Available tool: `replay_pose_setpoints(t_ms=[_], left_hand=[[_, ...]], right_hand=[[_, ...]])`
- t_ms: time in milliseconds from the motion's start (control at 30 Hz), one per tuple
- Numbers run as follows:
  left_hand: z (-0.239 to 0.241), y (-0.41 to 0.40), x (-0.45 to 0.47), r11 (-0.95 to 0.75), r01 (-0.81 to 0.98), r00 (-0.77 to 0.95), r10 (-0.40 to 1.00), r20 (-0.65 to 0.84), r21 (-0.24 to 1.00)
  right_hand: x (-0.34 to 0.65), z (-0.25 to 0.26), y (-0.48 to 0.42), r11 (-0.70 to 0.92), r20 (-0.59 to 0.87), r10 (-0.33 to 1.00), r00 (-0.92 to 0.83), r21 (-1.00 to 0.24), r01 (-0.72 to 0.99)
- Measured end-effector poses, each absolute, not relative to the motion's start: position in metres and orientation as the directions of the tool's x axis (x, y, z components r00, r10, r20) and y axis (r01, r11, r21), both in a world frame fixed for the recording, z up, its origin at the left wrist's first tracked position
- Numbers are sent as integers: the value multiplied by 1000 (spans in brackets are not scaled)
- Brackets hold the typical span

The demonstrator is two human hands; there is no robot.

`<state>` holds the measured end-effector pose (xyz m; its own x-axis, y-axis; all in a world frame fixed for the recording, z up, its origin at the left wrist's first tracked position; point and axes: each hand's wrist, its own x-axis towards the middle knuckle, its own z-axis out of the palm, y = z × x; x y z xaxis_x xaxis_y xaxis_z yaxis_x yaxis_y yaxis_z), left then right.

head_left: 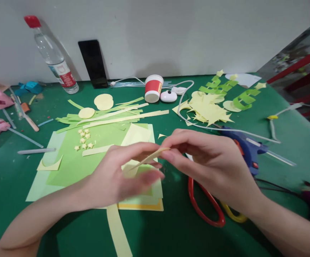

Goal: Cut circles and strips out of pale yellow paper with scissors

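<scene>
A pale yellow paper strip (152, 156) is pinched at one end between the thumb and fingertips of my right hand (208, 160). My left hand (117, 171) is around the strip's other side, thumb apart from the fingers and blurred by motion. Below my left wrist, a longer pale yellow strip (118, 232) runs down to the picture's bottom edge; whether it joins the held one is hidden. Under my hands lie stacked green paper sheets (64, 175). Several small folded paper stars (84, 140) rest on them. Scissors with red and yellow handles (205, 210) lie beneath my right hand.
Green and yellow strips (103, 119) lie behind the sheets. A bottle (55, 59), a phone (93, 64) and a paper cup (154, 88) stand by the wall. Yellow cutouts (208, 107), green spirals (243, 100), a white cable (224, 129) and a blue glue gun (251, 150) are right.
</scene>
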<state>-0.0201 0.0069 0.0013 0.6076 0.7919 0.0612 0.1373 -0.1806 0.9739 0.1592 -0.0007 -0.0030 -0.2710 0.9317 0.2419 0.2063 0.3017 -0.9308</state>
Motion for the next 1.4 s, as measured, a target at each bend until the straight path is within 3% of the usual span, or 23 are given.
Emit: replay_pose_setpoints(t_ms=[133, 300, 400, 633, 833, 1000, 1400], left_hand=[[2, 11, -25, -11, -22, 553, 833, 21, 1000], [2, 12, -21, 61, 89, 549, 830, -100, 994], [1, 11, -19, 54, 100, 505, 858, -97, 993], [1, 8, -19, -98, 115, 408, 912, 43, 989], [-3, 5, -22, -312, 185, 427, 880, 210, 932], [-2, 7, -23, -405, 130, 422, 849, 319, 905], [0, 10, -20, -179, 100, 411, 903, 123, 979]], right_hand=[[160, 0, 1, 301, 252, 936, -245, -935, 190], [159, -2, 1, 313, 260, 933, -250, -928, 202], [157, -3, 0, 332, 273, 926, -260, -917, 220], [158, -7, -7, 401, 357, 904, -236, -900, 173], [157, -7, -9, 406, 361, 901, -240, -897, 176], [156, -8, -9, 399, 347, 904, -251, -895, 199], [154, -10, -8, 395, 340, 895, -288, -904, 161]])
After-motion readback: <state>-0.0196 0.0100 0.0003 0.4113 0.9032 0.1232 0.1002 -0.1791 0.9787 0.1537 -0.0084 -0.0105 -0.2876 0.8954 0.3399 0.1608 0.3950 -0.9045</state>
